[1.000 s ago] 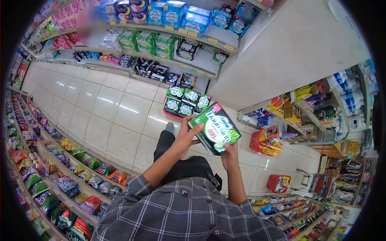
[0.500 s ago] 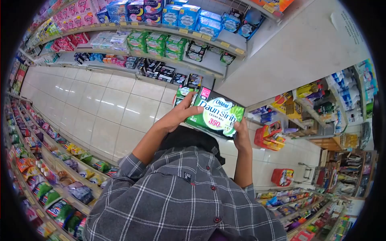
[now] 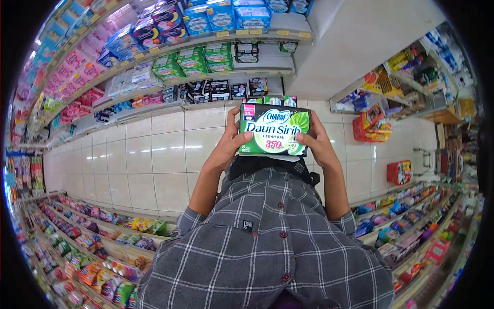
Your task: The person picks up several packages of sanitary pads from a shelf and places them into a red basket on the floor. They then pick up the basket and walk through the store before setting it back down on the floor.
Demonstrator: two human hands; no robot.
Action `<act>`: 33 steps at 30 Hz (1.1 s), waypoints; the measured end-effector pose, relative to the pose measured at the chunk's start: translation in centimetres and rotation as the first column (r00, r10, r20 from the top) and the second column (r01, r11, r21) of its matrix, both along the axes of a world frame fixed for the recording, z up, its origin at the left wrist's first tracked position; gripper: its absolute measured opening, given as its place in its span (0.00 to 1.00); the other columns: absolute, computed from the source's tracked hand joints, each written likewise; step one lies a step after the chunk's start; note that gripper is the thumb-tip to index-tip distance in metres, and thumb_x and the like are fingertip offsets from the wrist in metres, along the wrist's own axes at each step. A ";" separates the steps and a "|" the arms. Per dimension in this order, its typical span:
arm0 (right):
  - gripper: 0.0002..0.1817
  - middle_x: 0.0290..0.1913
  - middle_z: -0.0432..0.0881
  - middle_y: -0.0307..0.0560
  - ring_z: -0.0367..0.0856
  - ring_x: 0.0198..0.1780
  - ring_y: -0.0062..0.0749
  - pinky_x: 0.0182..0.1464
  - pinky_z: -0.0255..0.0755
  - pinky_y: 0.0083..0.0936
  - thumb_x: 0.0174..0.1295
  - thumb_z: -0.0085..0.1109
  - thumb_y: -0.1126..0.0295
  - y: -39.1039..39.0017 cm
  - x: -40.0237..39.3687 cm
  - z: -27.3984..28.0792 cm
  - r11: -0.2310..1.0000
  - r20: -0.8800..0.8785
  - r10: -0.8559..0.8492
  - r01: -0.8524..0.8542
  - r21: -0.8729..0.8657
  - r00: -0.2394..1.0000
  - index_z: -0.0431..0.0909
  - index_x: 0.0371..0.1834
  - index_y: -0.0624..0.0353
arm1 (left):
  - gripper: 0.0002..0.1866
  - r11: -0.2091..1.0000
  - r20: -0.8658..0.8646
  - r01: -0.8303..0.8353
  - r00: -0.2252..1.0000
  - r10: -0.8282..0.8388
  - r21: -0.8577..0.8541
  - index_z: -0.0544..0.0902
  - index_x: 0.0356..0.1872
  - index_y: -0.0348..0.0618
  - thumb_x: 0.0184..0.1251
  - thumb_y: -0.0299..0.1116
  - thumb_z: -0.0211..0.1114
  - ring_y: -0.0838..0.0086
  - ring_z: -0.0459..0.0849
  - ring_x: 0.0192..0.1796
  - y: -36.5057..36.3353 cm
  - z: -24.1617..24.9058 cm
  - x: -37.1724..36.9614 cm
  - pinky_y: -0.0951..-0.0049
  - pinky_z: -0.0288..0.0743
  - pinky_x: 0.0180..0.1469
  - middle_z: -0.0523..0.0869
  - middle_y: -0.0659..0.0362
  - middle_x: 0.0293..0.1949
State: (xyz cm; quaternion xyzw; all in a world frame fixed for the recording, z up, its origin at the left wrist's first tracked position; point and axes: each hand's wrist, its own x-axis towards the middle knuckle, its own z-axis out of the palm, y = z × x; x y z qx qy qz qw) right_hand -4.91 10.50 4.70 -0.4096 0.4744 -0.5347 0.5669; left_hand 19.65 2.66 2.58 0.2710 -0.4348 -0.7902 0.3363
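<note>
A green and black pack of sanitary pads [image 3: 275, 131], printed "CHARM Daun Sirih", is held level in front of my body. My left hand [image 3: 226, 144] grips its left side, thumb pressed on the front and fingers behind the edge. On the opposite side, my right hand [image 3: 319, 141] closes the same way, its thumb near the lower right of the label. Tops of further green and pink packaging [image 3: 272, 100] show just behind the pack's upper edge. How these are supported is hidden.
Ahead, shelves bear green packs [image 3: 191, 62], blue packs [image 3: 221, 19] and black packs [image 3: 219, 90]. A pale pillar [image 3: 350, 46] stands to the right. Red baskets with goods [image 3: 399, 173] sit on the tiled floor [image 3: 128, 175]. Shelves of bagged goods [image 3: 98, 273] lie behind on the left.
The pack has gone from tilted down to the right to nearly level. Both hands stay on it, the right hand now showing more fully. The view has turned, shifting the shelves.
</note>
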 end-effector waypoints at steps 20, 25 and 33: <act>0.38 0.61 0.74 0.46 0.72 0.63 0.31 0.60 0.75 0.30 0.56 0.75 0.62 -4.4 5.8 -0.9 0.973 -0.152 0.183 -0.200 -0.111 0.971 0.65 0.68 0.56 | 0.56 0.982 0.094 -0.188 0.978 0.187 0.003 0.55 0.77 0.37 0.53 0.57 0.72 0.55 0.70 0.71 -0.1 -4.0 9.9 0.55 0.65 0.72 0.69 0.47 0.71; 0.46 0.68 0.69 0.53 0.68 0.70 0.43 0.66 0.69 0.41 0.53 0.77 0.54 -5.9 7.3 -3.1 0.911 -0.309 0.233 -0.318 -0.262 0.922 0.62 0.72 0.55 | 0.53 0.917 0.284 -0.364 0.873 0.396 -0.162 0.61 0.72 0.33 0.51 0.56 0.74 0.54 0.76 0.66 1.5 -3.6 17.3 0.54 0.70 0.68 0.74 0.46 0.67; 0.60 0.75 0.59 0.57 0.65 0.72 0.45 0.71 0.63 0.40 0.50 0.80 0.54 -7.5 1.1 -7.2 0.880 0.428 0.427 -0.476 0.007 0.796 0.45 0.81 0.52 | 0.49 0.923 0.414 -0.372 0.859 0.302 0.097 0.64 0.72 0.36 0.53 0.57 0.68 0.57 0.74 0.68 0.9 -3.2 10.9 0.53 0.65 0.71 0.75 0.50 0.67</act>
